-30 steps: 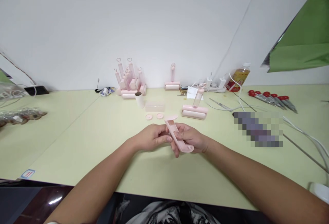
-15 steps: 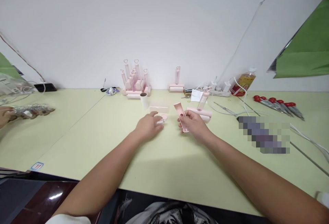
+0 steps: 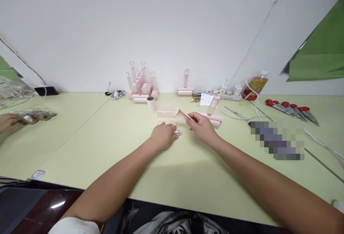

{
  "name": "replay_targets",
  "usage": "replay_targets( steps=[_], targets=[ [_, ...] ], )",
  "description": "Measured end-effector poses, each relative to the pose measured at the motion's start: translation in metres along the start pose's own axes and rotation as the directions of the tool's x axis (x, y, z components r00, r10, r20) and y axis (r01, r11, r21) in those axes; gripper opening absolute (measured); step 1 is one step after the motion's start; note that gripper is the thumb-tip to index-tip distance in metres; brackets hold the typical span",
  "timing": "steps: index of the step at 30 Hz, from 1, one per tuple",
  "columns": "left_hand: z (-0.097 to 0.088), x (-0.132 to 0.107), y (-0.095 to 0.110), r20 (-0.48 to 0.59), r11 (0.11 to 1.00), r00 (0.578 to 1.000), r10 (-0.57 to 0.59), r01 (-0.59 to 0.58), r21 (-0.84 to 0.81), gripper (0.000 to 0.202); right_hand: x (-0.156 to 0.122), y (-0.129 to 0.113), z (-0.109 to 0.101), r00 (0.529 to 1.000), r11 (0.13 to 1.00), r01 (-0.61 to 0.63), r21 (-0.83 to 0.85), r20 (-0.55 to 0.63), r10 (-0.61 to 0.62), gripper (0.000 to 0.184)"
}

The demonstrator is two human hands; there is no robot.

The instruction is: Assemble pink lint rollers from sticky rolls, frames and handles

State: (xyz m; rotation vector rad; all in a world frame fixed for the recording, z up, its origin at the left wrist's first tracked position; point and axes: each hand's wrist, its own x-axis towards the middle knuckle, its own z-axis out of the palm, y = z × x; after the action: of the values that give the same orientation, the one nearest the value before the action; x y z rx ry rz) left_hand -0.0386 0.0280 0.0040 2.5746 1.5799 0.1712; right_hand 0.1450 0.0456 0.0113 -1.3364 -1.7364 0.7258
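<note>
My right hand [image 3: 202, 128] pinches a pink curved roller cover [image 3: 183, 114], tilted, its far end up beside a second pink cover [image 3: 166, 112] lying on the table. My left hand [image 3: 163, 136] is low over the table, its fingers closed around a small clear tube-like piece [image 3: 178, 132], whose end pokes out to the right. Its other end is hidden under the fingers. Just beyond those fingers lie small round pink end pieces [image 3: 172, 123], partly covered. A white cardboard-cored roll [image 3: 151, 105] stands upright behind. Near my right hand rests an assembled pink lint roller [image 3: 215, 110].
Several pink lint rollers [image 3: 141, 87] cluster by the wall, and another roller [image 3: 185, 87] stands apart. On the right are a power strip [image 3: 231, 97], a drink bottle [image 3: 255, 85], red-capped tools [image 3: 290, 109] and cables. Another person's hand [image 3: 7, 122] touches bagged items [image 3: 36, 115] at far left.
My left hand has moved slightly right and toward me, closing on the clear piece. My right hand has turned the pink cover, so its far end now points left toward the other cover.
</note>
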Motion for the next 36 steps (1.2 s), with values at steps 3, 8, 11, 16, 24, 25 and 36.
replay_targets(
  steps=[3, 8, 11, 16, 24, 25, 36],
  targets=[
    [0.001, -0.005, 0.006, 0.022, 1.0, 1.0, 0.019, -0.02, 0.02, 0.024, 0.012, -0.002, 0.005, 0.987, 0.945, 0.161, -0.285, 0.028, -0.16, 0.017],
    [0.003, -0.01, 0.009, 0.026, 0.999, 0.999, 0.029, -0.03, 0.017, 0.03, 0.037, -0.012, 0.031, 0.962, 0.758, 0.27, -0.594, 0.196, -0.188, 0.026],
    [0.003, -0.011, 0.008, 0.024, 1.0, 0.999, 0.021, -0.02, -0.018, 0.035, 0.048, -0.019, 0.047, 0.93, 0.642, 0.362, -0.676, 0.313, -0.195, 0.024],
    [0.005, -0.012, 0.005, 0.034, 0.999, 0.999, 0.019, -0.017, -0.039, 0.036, 0.057, -0.02, 0.059, 0.91, 0.6, 0.406, -0.689, 0.368, -0.192, 0.024],
    [0.008, -0.007, -0.002, 0.02, 0.999, 1.0, 0.009, -0.009, -0.035, 0.038, 0.057, -0.008, 0.057, 0.893, 0.593, 0.431, -0.68, 0.414, -0.175, 0.024],
    [0.008, -0.006, -0.003, 0.018, 0.999, 1.0, 0.009, -0.008, -0.032, 0.038, 0.057, -0.007, 0.056, 0.894, 0.602, 0.429, -0.674, 0.411, -0.177, 0.024],
    [0.008, 0.0, -0.012, -0.051, 0.999, 0.997, 0.05, -0.051, -0.018, 0.029, 0.029, 0.009, 0.031, 0.934, 0.837, 0.346, -0.424, 0.237, -0.266, 0.029]
  ],
)
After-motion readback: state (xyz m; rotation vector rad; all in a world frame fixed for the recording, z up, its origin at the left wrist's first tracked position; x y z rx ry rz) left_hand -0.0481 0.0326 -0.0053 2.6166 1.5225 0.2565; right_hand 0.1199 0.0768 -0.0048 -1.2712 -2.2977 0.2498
